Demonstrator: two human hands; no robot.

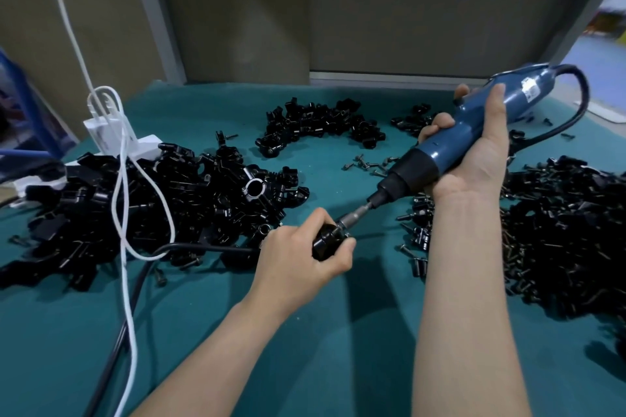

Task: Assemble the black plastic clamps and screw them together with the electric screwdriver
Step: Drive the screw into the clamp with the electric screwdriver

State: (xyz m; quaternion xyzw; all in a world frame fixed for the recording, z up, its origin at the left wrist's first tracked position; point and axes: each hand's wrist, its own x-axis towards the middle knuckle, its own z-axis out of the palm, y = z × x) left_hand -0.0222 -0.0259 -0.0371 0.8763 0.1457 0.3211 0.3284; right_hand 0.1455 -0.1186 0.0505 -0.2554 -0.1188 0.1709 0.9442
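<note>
Head view, left fingers [333,264] gripping glossy black clamp [324,243], right fingers [436,124] gripping blue screwdriver [472,120]

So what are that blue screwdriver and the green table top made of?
Electric screwdriver: likely hard plastic, smooth blue shell with soft glints; its silvery bit looks metal. Table top: a matte teal mat, perhaps rubber or felt, no shine.
</note>
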